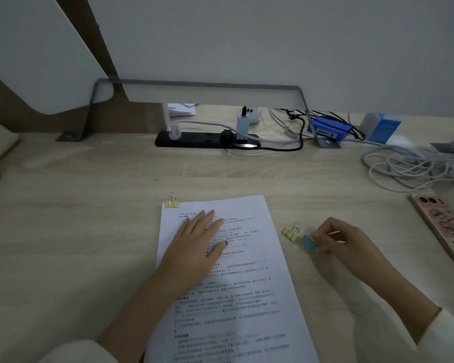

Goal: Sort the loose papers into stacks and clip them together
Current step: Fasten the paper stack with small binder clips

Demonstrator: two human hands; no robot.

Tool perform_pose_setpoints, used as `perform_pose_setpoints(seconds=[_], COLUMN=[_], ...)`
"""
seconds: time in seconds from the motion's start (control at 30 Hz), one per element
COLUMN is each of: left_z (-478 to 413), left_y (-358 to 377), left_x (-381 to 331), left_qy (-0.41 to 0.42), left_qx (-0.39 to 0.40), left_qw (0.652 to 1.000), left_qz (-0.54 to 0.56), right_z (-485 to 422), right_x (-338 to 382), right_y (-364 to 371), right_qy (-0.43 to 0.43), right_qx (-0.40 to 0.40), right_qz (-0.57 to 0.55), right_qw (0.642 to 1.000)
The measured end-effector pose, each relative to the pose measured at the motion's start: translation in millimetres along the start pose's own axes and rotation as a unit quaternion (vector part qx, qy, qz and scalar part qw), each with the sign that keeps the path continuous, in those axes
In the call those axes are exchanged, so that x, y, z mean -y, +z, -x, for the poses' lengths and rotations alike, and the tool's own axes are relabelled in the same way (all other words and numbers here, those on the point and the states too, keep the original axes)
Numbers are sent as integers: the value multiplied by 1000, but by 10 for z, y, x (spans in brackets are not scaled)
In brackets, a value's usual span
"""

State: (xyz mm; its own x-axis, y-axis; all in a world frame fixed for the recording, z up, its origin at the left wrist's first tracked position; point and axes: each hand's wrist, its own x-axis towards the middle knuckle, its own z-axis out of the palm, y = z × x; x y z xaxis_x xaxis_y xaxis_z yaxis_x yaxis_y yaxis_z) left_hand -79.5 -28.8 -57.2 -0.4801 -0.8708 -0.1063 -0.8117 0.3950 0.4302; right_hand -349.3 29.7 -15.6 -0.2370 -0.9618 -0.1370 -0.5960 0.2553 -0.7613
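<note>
The papers (220, 284) lie at the near edge of the tabletop (76, 231), about midway along it, and their near end is cut off from view. How many sheets are in the stack cannot be told from here. The top page is covered in printed lines, all too blurred to read.

The left hand (199, 242) lies flat on the upper half of the page, its grip slack and the fingers straight and spread. It hides part of the text. Toward the right edge, the right hand (344, 239) has its grip closed, fingertips pinching a blue binder clip (309, 243) that is smeared and hard to make out. Both cream sleeves run out of view.

There are three clips in all, one blue and two yellow. One yellow binder clip (291, 231) lies loose on the tabletop just beside the blue one. The second yellow binder clip (173, 201) sits on the far left corner of the papers.

One phone (443, 226) in a pink patterned case lies at the right edge, partly cut off. Beyond it lies a tangle of white cables (409, 166). Along the far edge lies one black power strip (207, 140) with plugs in it. To its right is a blue box (330, 128), its label too small to read.
</note>
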Motion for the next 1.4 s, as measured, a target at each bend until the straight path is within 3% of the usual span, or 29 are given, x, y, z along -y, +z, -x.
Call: perform_pose_setpoints(seconds=[0.07, 0.17, 0.3, 0.53, 0.73, 0.93, 1.1, 1.17, 1.23, 1.3, 1.4], left_z=[25, 85, 114, 202, 65, -162, -324, -389, -453, -526, -654], left_y=[-110, -237, -280, -406, -372, -363, -451, -525, -581, -592, -624], left_x=[-121, -421, -673, -479, -259, -29, 175, 325, 453, 535, 566], left_qy=[-14, -4, 18, 43, 7, -28, -22, -6, 6, 1, -18], left_qx=[22, 44, 71, -12, -37, -53, -48, -102, -139, -100, -17], left_qw=[998, 973, 930, 918, 906, 906, 944, 969, 989, 994, 998], left_qz=[50, 227, 361, 394, 422, 418, 327, 225, 56, -50, -61], right_z=[68, 176, 286, 76, -215, -513, -736, -833, -919, -988, -1074], right_x=[113, 363, 693, 874, 927, 995, 1063, 1090, 1116, 1130, 1133], right_y=[-68, -63, 136, 399, 641, 803, 890, 920, 955, 995, 1059], right_qy=[4, -35, -95, -60, 6, 28, 51, 53, 56, 48, 19], right_qx=[-13, -7, 68, 138, 207, 275, 263, 244, 225, 209, 202], right_qz=[-58, -123, -159, -235, -356, -318, -321, -313, -303, -277, -220], right_qw=[998, 992, 980, 960, 911, 907, 908, 916, 924, 937, 954])
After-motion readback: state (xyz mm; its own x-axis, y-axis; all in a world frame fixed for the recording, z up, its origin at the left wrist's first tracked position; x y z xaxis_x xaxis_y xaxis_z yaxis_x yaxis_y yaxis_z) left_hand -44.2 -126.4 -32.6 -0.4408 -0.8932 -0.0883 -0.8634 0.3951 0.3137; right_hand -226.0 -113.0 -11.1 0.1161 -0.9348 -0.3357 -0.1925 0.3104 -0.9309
